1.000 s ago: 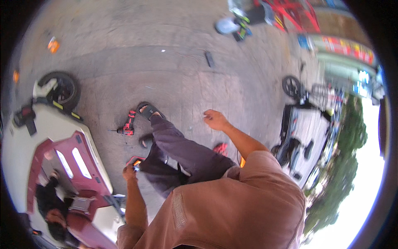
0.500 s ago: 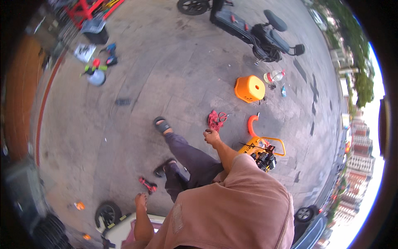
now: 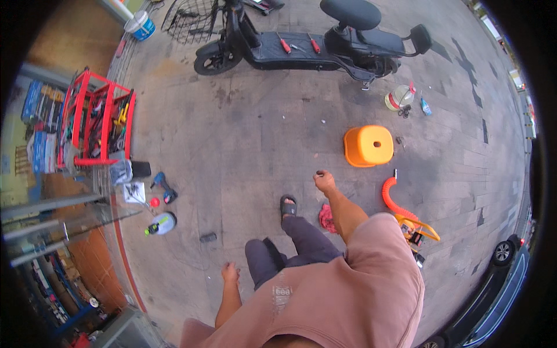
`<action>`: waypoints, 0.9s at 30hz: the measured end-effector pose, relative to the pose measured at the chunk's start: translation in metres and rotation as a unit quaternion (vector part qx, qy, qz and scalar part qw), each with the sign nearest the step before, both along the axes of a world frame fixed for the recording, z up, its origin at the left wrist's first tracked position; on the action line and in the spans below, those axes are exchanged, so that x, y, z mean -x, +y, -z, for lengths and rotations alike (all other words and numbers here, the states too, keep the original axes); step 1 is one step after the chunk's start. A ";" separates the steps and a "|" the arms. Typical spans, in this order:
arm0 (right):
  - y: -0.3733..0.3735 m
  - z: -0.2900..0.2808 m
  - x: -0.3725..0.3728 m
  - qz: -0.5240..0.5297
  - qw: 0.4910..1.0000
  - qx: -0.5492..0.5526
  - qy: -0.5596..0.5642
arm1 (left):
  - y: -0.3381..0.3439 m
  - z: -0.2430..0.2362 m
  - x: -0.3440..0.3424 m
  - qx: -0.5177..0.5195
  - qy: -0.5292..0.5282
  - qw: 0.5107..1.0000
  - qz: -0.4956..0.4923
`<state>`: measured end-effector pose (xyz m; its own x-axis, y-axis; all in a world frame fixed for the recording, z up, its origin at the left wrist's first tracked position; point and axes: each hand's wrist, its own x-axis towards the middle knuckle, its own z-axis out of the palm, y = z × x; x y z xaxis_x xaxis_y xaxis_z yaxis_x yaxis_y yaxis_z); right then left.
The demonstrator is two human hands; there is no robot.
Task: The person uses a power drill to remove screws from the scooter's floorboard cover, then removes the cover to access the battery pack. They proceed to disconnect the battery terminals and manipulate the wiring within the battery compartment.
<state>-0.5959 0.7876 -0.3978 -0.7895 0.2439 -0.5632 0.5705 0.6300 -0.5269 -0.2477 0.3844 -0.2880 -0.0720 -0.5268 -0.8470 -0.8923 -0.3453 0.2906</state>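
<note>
Head view: the person's two hands above a paved yard. Right hand: extended forward, fingers curled in; whether they pinch anything is too small to tell. Left hand: lower, fingers loosely bent; its grip cannot be told either. Nearest the right arm, a red cloth lies crumpled on the pavement, partly hidden by the forearm. Ahead of the left hand lies a small dark block.

Containers: a red rack, far left, holds jumbled hand tools, some yellow. Near its foot stands a black bin, a pale bag beside it. Upper left, a white-and-blue bucket; its contents cannot be made out. Upper right, a clear jug with red trim holds pale yellowish liquid, a blue bottle near it. A pale sprayer with a green nozzle lies left, near a blue drill.

Surroundings: an orange stool stands between the right hand and the jug. A coiled red hose curves toward a yellow machine. Beyond, a black scooter carries two red-handled tools on its footboard. Lower right, a dark car.
</note>
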 end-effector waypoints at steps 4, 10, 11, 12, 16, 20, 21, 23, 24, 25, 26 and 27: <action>0.012 -0.036 0.123 0.043 0.999 0.020 0.023 | 0.004 -0.013 0.183 0.001 0.169 0.980 0.100; 0.036 -0.024 0.293 0.022 0.999 -0.034 0.023 | 0.018 -0.012 0.417 -0.021 0.153 0.966 0.209; 0.039 -0.017 0.313 0.017 1.000 -0.023 0.011 | 0.027 -0.013 0.435 -0.018 0.133 0.969 0.207; 0.040 -0.006 0.346 0.019 1.000 -0.013 0.006 | 0.031 -0.011 0.464 -0.008 0.126 0.968 0.218; 0.023 0.045 0.496 -0.015 0.998 0.023 0.052 | 0.064 -0.011 0.522 -0.033 0.126 0.980 0.153; -0.036 0.095 0.646 -0.050 0.995 0.004 0.092 | 0.118 -0.007 0.499 0.003 0.105 0.993 0.045; -0.050 0.102 0.671 -0.053 0.995 -0.008 0.080 | 0.132 -0.002 0.487 0.018 0.092 0.995 0.015; -0.073 0.112 0.710 -0.049 0.996 -0.051 0.045 | 0.159 -0.003 0.458 0.039 -0.025 0.999 -0.011; -0.078 0.115 0.723 -0.049 0.996 -0.078 -0.018 | 0.172 -0.006 0.444 0.056 -0.010 0.998 -0.016; -0.082 0.118 0.729 -0.017 0.996 -0.078 -0.030 | 0.181 -0.010 0.432 0.065 -0.063 0.995 -0.044; -0.082 0.121 0.732 -0.035 0.996 -0.072 -0.025 | 0.184 -0.009 0.427 0.068 -0.033 0.996 -0.048; -0.083 0.124 0.726 -0.034 0.996 -0.076 0.027 | 0.190 -0.013 0.419 0.060 -0.048 0.995 -0.071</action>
<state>-1.3217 0.7041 -0.5214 -0.8357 0.2680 -0.4793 0.4965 0.7418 -0.4509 -0.6667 0.5745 -0.2749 0.0872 -0.6239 -0.7766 -0.8628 -0.4370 0.2541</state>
